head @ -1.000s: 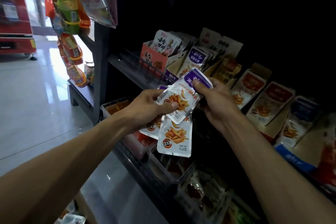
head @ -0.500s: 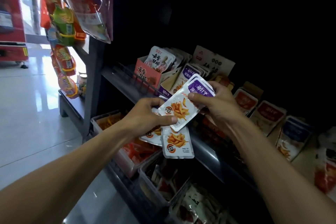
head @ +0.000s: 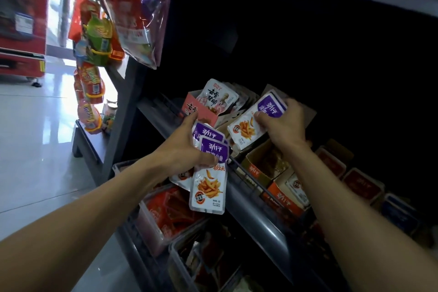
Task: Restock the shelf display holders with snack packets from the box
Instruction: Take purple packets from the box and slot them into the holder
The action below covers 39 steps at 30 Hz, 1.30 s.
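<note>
L hand (head: pixel 182 149) grips a fanned bunch of snack packets (head: pixel 208 173) w/ fingers curled round the purple tops, thumb across the front one; at least 3 packets show. They hang just in front of the shelf rail (head: pixel 248 178), lowest packet dangling over the clear bins (head: pixel 151 227) below. Each packet is white w/ a purple header reading "劲仔", smaller characters under it, orange fish-strip picture and a round logo near the bottom.

R hand (head: pixel 284 123) pinches a single packet (head: pixel 253 123) of the same kind, fingers wrapped over its purple top, thumb on the front. Packet is tilted, its bottom edge down at the cardboard display holder (head: pixel 227 125) on the shelf, just right of the pink box (head: pixel 199 111).

Pink box carries black brush-style characters on its front; the white packets (head: pixel 219 97) standing in it are headed "QQY" w/ bold black characters.

Right of the R wrist sits an orange holder (head: pixel 282 199) printed "劲仔" in white, w/ a packet inside. Further R, red-topped packets (head: pixel 362 185) stand in a row, text too blurred to read, then a blue one (head: pixel 398 213).

Top L, hanging snack bags (head: pixel 94 73) on a strip, writing blurred; a red machine (head: pixel 21 19) stands on the tiled floor (head: pixel 35 149).
</note>
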Each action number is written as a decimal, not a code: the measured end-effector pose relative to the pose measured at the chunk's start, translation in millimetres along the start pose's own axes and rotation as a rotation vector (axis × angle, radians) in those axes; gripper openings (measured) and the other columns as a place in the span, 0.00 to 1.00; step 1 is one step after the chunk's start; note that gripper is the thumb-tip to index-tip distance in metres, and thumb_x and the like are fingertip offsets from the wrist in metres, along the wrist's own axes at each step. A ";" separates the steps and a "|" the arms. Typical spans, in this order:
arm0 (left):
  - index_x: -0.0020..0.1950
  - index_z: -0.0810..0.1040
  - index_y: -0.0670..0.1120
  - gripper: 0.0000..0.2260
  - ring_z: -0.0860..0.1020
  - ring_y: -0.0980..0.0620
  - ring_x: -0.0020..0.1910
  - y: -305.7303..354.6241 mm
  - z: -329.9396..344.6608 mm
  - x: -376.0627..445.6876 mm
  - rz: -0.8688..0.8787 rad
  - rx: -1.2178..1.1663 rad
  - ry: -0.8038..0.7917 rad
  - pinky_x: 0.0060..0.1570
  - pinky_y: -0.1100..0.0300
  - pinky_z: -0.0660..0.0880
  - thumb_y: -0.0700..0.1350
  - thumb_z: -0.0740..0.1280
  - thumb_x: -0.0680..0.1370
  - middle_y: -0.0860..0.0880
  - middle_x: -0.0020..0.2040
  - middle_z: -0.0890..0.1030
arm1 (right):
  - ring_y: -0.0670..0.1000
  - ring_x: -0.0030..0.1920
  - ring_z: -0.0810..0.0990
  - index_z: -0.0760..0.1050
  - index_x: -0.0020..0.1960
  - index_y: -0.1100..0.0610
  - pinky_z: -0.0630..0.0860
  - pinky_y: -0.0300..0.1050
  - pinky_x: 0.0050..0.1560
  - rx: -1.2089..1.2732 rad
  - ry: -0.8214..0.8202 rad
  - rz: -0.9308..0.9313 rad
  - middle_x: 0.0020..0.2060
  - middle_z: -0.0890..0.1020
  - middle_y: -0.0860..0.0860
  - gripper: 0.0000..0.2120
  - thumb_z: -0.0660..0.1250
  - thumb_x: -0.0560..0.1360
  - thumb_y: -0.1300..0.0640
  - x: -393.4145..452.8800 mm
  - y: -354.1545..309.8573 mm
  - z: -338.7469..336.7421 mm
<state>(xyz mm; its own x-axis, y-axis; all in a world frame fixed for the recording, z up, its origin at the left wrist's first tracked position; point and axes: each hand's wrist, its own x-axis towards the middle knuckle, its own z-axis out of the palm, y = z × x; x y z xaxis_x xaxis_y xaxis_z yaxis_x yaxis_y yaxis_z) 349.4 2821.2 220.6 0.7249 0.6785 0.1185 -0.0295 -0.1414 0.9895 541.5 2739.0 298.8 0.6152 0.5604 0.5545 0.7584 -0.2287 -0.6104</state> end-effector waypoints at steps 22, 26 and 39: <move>0.80 0.49 0.53 0.50 0.84 0.57 0.43 -21.1 -0.5 12.1 0.033 -0.091 0.114 0.39 0.64 0.80 0.35 0.77 0.69 0.52 0.53 0.82 | 0.58 0.64 0.75 0.66 0.69 0.55 0.75 0.54 0.58 -0.649 -0.154 -0.164 0.64 0.75 0.55 0.37 0.78 0.67 0.46 10.3 18.3 25.5; 0.79 0.48 0.54 0.50 0.84 0.57 0.44 -21.2 1.2 12.7 0.040 -0.075 0.104 0.41 0.63 0.80 0.36 0.77 0.69 0.54 0.53 0.81 | 0.59 0.64 0.75 0.64 0.71 0.57 0.76 0.55 0.59 -0.689 -0.123 -0.182 0.65 0.74 0.57 0.39 0.78 0.68 0.45 12.6 18.5 27.3; 0.78 0.52 0.51 0.46 0.83 0.61 0.44 -25.4 -1.3 14.5 0.074 -0.039 0.106 0.37 0.69 0.78 0.38 0.77 0.70 0.56 0.53 0.80 | 0.60 0.61 0.76 0.64 0.71 0.55 0.76 0.53 0.54 -0.704 -0.087 -0.159 0.63 0.74 0.58 0.36 0.76 0.70 0.45 16.3 20.7 32.0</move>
<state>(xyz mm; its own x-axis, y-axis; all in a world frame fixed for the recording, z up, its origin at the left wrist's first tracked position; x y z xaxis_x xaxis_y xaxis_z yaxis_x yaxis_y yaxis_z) 359.8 2835.6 197.3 0.6432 0.7399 0.1971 -0.1084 -0.1667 0.9800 560.3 2768.9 277.1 0.4893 0.6837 0.5415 0.8136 -0.5814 -0.0011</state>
